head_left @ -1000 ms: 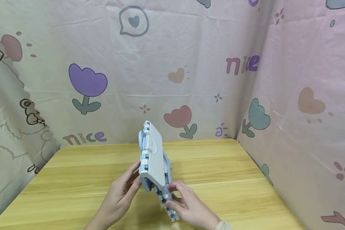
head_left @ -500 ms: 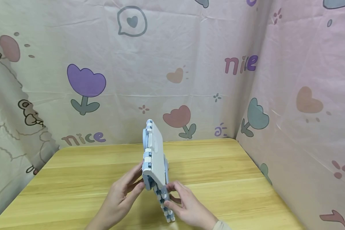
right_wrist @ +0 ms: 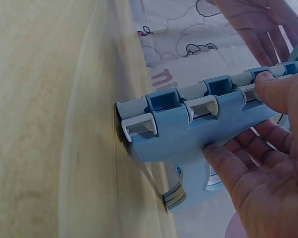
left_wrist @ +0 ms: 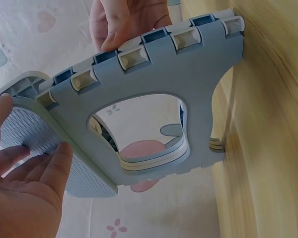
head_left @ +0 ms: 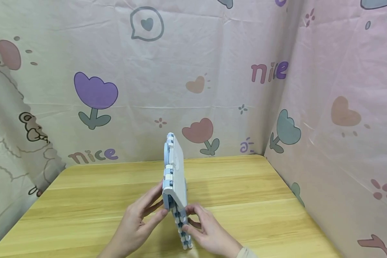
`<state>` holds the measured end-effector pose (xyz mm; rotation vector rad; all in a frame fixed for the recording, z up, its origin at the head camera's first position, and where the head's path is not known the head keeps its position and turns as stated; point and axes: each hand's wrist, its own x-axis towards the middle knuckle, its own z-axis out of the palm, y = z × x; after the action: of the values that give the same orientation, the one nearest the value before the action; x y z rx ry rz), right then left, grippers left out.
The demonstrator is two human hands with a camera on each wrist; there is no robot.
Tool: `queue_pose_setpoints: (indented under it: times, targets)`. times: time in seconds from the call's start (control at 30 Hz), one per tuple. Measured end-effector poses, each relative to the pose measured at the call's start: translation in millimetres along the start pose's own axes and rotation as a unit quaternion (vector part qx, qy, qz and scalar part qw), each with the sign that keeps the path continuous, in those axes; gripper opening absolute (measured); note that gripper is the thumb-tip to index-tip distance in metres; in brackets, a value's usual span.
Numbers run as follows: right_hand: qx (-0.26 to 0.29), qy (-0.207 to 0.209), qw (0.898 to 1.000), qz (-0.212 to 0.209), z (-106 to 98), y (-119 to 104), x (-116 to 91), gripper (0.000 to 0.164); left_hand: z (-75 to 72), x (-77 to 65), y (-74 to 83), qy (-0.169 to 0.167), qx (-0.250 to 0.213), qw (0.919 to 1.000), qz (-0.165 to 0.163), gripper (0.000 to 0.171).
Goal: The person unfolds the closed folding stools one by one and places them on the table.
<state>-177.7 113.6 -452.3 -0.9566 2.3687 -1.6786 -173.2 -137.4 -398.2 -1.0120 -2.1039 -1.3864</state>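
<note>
A blue-and-white folding step stool point(head_left: 177, 175) stands on edge, nearly folded, with its hinged edge toward me. My right hand point(head_left: 209, 229) pinches that hinged edge from the right, as the right wrist view also shows, with the thumb on the hinge knuckles. My left hand point(head_left: 137, 218) lies against the left side of the stool. In the left wrist view its fingers point(left_wrist: 59, 163) are extended against the ribbed panel point(left_wrist: 39, 134). A leg panel point(left_wrist: 198, 84) with a large cut-out reaches down to the table.
The wooden table point(head_left: 84, 215) lies under the stool. A printed fabric backdrop point(head_left: 167, 71) hangs behind the table, with another patterned side point(head_left: 342, 71) on the right.
The stool has turned and swung slightly so it is seen more edge-on, its two halves closer together. The left hand has moved a little right with it; the right hand keeps its hold.
</note>
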Motion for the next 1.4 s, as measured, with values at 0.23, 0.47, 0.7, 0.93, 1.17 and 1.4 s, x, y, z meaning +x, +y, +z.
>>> queue_pose_setpoints:
  times: [0.23,0.47,0.7,0.93,1.17,1.4]
  targets:
    - [-0.005,0.008,1.0,-0.001,2,4,1,0.034,3.2,-1.5,-0.2,-0.004,0.005,0.9999,0.008,0.072]
    - [0.001,0.004,1.0,0.019,2,3,1,0.035,6.5,-2.7,-0.4,-0.003,0.021,0.9998,-0.003,0.07]
    - [-0.078,0.029,0.997,0.006,2,5,1,0.037,8.3,-3.9,-1.3,-0.014,0.024,0.9996,-0.01,0.069]
    - [-0.127,0.054,0.99,-0.009,0,7,1,0.037,10.2,-7.2,-3.8,-0.014,0.019,0.9994,-0.026,0.064]
    - [-0.155,0.071,0.985,-0.012,-2,8,0,0.046,13.9,-10.7,-11.3,-0.019,0.01,0.9985,-0.05,0.061]
    - [-0.171,0.081,0.982,-0.024,-1,8,0,0.047,22.7,-11.9,-18.6,-0.021,-0.007,0.9949,-0.099,0.055]
